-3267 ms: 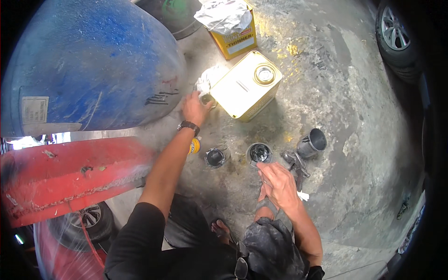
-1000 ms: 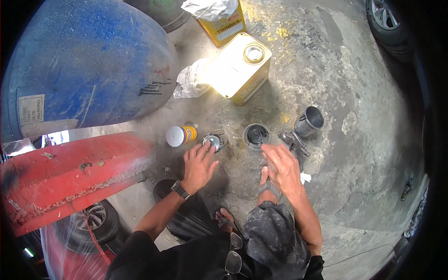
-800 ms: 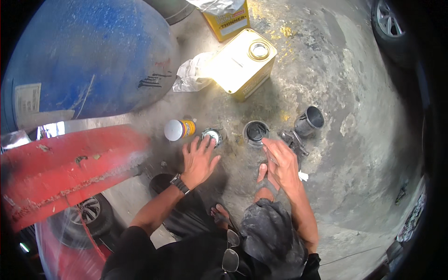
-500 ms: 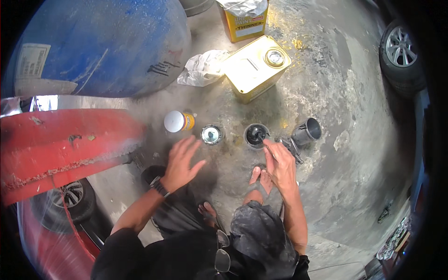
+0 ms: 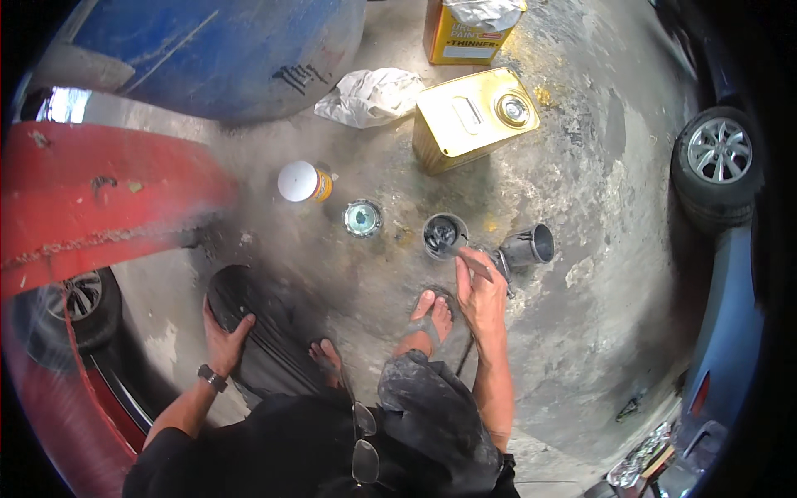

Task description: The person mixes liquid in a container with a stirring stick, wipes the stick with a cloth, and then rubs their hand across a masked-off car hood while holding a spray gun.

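My right hand (image 5: 483, 295) grips a flat stirring stick (image 5: 475, 264). Its lower end dips into a grey cup (image 5: 427, 246) holding dark liquid that looks like paint. Lying just right of it is a dark grey open cup (image 5: 525, 249) joined to what looks like a spray gun, partly behind my right hand. My left hand (image 5: 222, 342) rests on my left knee, thumb apart from the fingers, holding nothing; some fingertips are hidden over the knee's side. A small open tin (image 5: 363, 219) and a yellow can with a white lid (image 5: 300, 182) stand left of the grey cup.
Beyond the cups stands a gold rectangular can (image 5: 465, 124), with crumpled white cloth (image 5: 369, 97) and another yellow can (image 5: 467, 41) near it. A red car panel (image 5: 116, 187) juts in from the left below a blue drum (image 5: 216, 58). A wheel (image 5: 719, 153) is at right.
My left hand has drawn back from near the small tin onto my knee. The right hand keeps hold of the stick in the cup, and the view has shifted.
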### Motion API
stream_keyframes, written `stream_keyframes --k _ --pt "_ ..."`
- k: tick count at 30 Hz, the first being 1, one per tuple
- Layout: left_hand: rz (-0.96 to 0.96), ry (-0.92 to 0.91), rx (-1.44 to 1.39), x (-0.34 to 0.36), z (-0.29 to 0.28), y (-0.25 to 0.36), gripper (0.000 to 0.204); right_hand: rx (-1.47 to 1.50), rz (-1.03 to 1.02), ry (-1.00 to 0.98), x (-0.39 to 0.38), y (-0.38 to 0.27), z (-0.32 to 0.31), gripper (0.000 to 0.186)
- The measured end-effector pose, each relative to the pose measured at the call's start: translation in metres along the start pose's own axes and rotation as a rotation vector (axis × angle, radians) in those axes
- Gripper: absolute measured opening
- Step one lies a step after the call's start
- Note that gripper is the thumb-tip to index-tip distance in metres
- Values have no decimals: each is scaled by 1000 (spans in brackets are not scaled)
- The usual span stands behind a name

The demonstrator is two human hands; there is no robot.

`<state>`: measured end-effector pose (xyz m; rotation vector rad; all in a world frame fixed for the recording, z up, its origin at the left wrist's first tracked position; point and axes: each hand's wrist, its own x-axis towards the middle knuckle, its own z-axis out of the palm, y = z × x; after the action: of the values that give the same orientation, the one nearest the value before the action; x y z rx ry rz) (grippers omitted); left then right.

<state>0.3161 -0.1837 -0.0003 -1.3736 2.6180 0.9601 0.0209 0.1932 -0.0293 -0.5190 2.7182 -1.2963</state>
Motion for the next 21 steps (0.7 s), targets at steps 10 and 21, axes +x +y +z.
stream_keyframes --k 10,21 --pt "-28 58 36 -5 0 -3 110 58 -31 -44 2 -4 0 17" --pt "-16 41 56 -6 -2 -10 101 -103 -52 24 5 0 6 18"
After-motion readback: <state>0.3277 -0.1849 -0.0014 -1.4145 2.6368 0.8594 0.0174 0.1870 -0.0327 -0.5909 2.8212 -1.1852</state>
